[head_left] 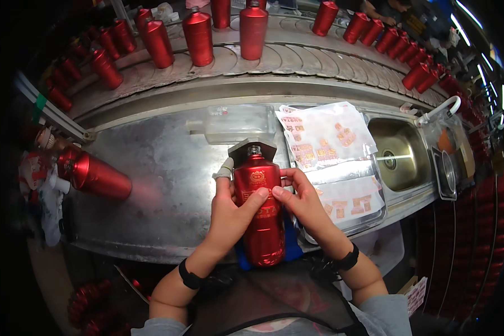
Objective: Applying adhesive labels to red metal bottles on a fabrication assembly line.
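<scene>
**Both hands on a red bottle at the steel desk**

A person holds one red bottle [261, 210] lying lengthwise at the near edge of the steel desk [162, 168], its neck pointing away. The left hand [229, 210] is wrapped around the bottle's left side, one fingertip covered by a white cot; the right hand [299, 199] presses against its right side, fingers laid across the label area. Both hands are closed on the bottle, each wrist wearing a black band. One more red bottle [95, 175] lies on its side at the desk's left. Two sheets of labels [325, 134] sit to the right, beside a single sink [400, 154]. A clear container [235, 123] rests beyond the bottle. On the far conveyor [297, 53], rows of red bottles stand upright, too many to count exactly.
</scene>
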A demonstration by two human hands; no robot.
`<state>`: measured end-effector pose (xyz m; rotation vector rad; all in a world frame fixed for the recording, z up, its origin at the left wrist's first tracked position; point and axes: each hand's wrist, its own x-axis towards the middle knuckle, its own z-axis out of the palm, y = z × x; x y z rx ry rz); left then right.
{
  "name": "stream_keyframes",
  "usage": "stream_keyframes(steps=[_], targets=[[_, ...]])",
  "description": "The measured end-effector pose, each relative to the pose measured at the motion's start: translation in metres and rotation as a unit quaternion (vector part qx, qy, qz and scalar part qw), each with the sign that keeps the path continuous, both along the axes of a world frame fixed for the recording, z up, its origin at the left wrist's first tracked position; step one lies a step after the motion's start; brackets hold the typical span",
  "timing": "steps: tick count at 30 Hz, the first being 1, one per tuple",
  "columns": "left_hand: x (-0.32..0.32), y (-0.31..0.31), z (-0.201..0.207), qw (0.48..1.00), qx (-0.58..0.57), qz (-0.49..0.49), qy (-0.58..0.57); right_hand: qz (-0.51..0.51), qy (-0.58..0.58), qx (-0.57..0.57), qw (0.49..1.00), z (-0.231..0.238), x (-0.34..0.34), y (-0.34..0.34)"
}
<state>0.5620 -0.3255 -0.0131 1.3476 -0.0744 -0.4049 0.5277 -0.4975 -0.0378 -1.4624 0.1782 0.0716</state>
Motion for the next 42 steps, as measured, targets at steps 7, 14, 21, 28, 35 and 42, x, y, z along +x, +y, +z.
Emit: stream_keyframes(steps=[7, 14, 21, 28, 35, 42], targets=[[-0.002, -0.01, -0.004, 0.998, 0.029, -0.002, -0.061, -0.027, -0.031, 0.007, 0.999, 0.008, -0.007, -0.001], [-0.009, -0.005, -0.017, 0.998, 0.017, 0.017, -0.063, -0.014, -0.037, -0.143, 0.989, 0.006, -0.011, -0.003], [-0.01, -0.01, -0.012, 0.998, -0.004, 0.012, -0.058, -0.032, -0.088, -0.161, 0.982, -0.003, -0.011, -0.008], [-0.007, -0.01, -0.006, 0.998, -0.003, 0.013, -0.059, -0.037, -0.064, -0.086, 0.993, 0.001, -0.008, -0.005], [-0.011, -0.014, -0.001, 0.998, -0.011, 0.029, -0.056, -0.032, -0.094, -0.162, 0.982, -0.001, -0.01, -0.008], [-0.012, -0.011, -0.002, 0.999, 0.002, 0.013, -0.041, -0.013, -0.075, -0.148, 0.986, -0.008, -0.007, -0.01]])
